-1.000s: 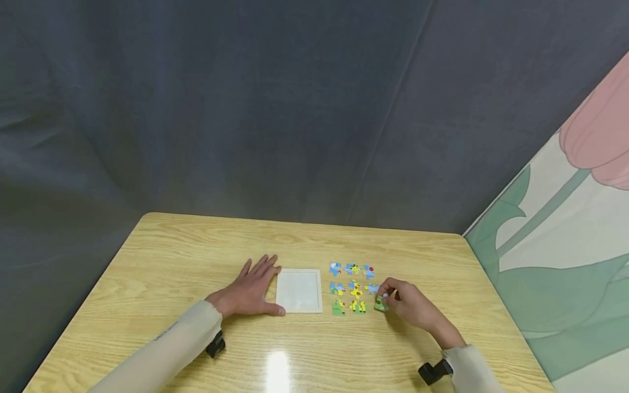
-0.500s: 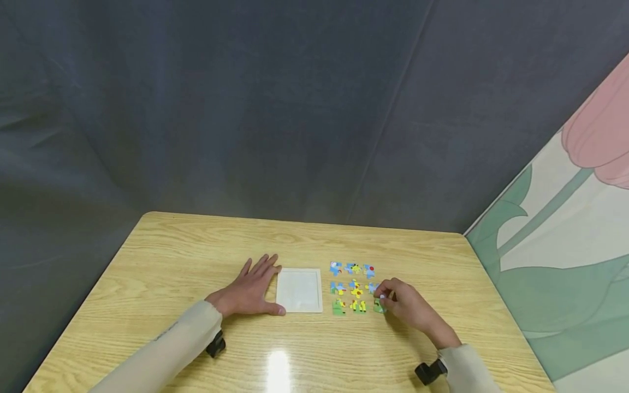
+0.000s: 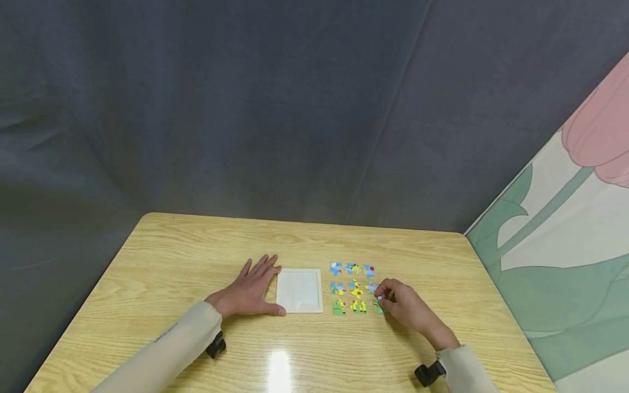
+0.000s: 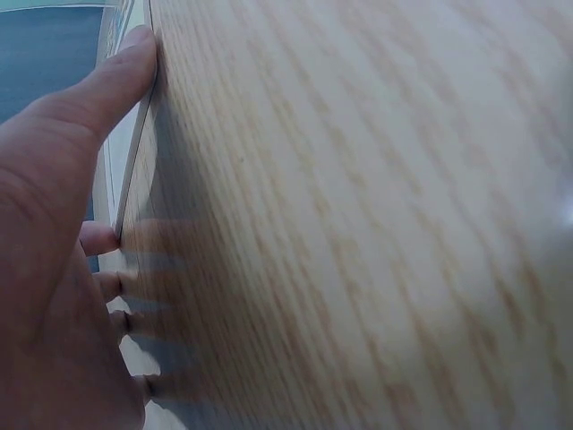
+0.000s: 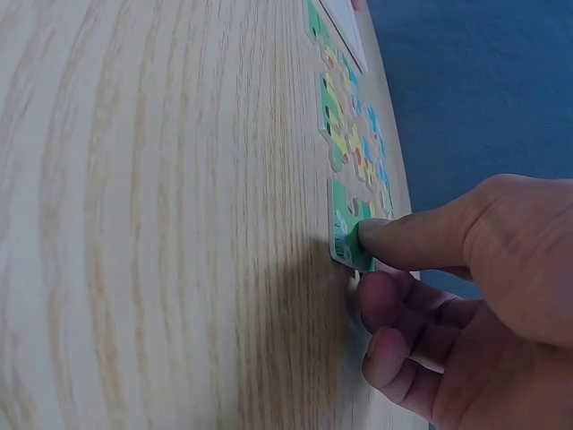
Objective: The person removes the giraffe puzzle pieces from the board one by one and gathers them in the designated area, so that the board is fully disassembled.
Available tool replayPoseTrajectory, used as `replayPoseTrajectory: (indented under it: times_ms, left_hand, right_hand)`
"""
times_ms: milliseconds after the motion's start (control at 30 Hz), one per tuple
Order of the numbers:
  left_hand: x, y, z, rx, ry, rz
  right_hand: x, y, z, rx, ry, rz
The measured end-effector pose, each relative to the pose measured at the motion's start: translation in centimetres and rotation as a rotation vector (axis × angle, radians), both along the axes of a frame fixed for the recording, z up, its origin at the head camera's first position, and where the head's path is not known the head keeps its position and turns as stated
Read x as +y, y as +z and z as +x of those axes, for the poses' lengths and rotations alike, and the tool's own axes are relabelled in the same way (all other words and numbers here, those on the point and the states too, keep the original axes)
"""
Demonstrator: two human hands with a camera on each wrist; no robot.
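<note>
My right hand (image 3: pixel 407 307) pinches a green jigsaw puzzle piece (image 5: pixel 343 222) at the lower right of a group of pieces. In the right wrist view the thumb lies over its top, and the piece sits flat or nearly so on the table. Fingers partly hide it in the head view. My left hand (image 3: pixel 245 293) is spread, thumb and fingertips touching the left edge of a square white puzzle tray (image 3: pixel 319 292). Beside the tray lie the other puzzle pieces in loose rows, among them a yellow-and-green piece (image 3: pixel 358 307) and a blue piece with a red spot (image 3: pixel 369 271).
The light wooden table (image 3: pixel 196 240) has a glare patch near its front. A dark curtain (image 3: pixel 275 109) hangs behind it, and a flower-patterned cloth (image 3: pixel 565 262) stands along the right side. Black wrist cameras sit below both sleeves.
My right hand has moved slightly left with the green puzzle piece, bringing it closer to the bottom row. The left hand and the tray have stayed in place.
</note>
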State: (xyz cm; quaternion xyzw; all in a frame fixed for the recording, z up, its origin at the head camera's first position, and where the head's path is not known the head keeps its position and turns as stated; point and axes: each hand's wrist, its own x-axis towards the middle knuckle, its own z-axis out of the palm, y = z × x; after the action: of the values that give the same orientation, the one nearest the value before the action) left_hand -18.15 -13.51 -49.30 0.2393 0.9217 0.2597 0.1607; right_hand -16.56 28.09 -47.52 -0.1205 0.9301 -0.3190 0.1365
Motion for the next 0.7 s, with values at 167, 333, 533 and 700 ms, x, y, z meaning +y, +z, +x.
replayPoseTrajectory:
  times_ms: [167, 333, 533, 700]
  left_hand:
    - [0.0, 0.0, -0.1, 0.001, -0.002, -0.006]
    - [0.11, -0.21, -0.26, -0.002, -0.007, -0.004]
    - [-0.05, -0.53, -0.34, -0.013, -0.006, 0.004]
    - [-0.4, -0.08, -0.18, -0.015, 0.005, -0.003]
  right_hand:
    - [-0.05, -0.16, 0.14, 0.006, 0.003, -0.018]
    - [0.14, -0.2, 0.31, 0.017, 0.008, -0.009]
    - [0.19, -0.18, 0.42, 0.033, -0.022, 0.021]
    - [0.16, -0.02, 0.55, 0.015, -0.022, 0.002]
